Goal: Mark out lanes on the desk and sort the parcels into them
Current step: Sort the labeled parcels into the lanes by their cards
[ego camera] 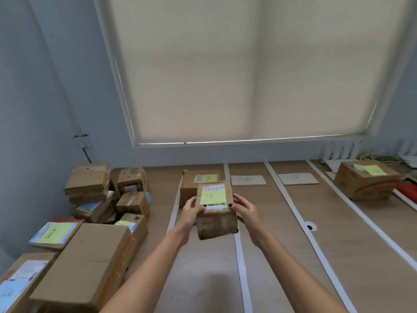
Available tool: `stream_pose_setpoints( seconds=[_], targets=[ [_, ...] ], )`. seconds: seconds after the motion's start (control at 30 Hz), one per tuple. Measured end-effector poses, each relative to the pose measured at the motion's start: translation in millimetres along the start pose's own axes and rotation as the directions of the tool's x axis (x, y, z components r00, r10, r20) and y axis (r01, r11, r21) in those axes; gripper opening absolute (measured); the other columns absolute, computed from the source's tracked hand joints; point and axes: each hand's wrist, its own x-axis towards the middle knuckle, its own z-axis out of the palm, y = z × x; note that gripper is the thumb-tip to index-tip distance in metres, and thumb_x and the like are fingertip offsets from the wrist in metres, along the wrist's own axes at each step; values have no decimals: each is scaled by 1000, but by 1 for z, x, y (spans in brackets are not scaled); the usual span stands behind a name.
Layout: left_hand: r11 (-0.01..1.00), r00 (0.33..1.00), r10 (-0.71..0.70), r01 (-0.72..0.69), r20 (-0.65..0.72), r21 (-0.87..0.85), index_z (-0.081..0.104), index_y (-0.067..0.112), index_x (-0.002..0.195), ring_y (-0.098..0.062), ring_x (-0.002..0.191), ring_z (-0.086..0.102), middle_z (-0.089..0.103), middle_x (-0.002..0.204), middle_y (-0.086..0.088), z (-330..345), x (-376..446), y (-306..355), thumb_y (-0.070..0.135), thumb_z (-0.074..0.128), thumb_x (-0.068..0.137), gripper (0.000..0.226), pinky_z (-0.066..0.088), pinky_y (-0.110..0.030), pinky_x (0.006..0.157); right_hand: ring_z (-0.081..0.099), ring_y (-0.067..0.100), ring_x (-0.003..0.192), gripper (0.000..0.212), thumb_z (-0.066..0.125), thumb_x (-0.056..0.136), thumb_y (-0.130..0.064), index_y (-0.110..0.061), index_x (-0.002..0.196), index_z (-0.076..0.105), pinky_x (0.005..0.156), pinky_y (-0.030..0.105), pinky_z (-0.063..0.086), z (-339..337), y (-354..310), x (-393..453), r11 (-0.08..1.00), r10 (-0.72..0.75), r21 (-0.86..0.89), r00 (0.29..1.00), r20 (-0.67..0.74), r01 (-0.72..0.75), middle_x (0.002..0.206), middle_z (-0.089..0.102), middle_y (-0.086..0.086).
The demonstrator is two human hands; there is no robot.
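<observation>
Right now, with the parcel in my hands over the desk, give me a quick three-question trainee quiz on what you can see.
1. True or false: the small parcel is held by one hand only.
2. Multiple choice: where does the pile of unsorted parcels lie? A) on the left of the desk B) on the right of the desk C) under the blind
3. Fill in: on top of the small parcel is a yellow-green ____.

Key
1. False: the left hand and the right hand grip it from either side.
2. A, left of the white tape strips.
3. Sticky note, with handwriting on it.
</observation>
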Motion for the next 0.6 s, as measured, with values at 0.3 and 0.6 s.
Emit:
stream_pose_setpoints(
  seconds=[0.3, 0.6],
  targets=[
    [999, 996, -29, 27, 87, 24, 34, 14, 138, -25, 119, 49, 47, 136, -10, 72, 25, -37, 5, 51, 91, 51, 48, -37, 90, 54, 19, 113, 55, 48, 85, 0, -24, 135, 47, 74, 20, 49, -70, 29, -12, 996, 68, -50, 991, -119, -75, 129, 50, 4],
    [999, 981, -40, 42, 188, -6, 36, 15, 133, -22, 117, 51, 50, 132, -7, 245, 45, -65, 2, 55, 86, 52, 47, -37, 94, 62, 8, 83, 61, 45, 82, 6, -28, 132, 50, 59, 17, 48, -238, 47, -10, 997, 75, -10, 977, -198, -79, 102, 65, -6]
  ],
)
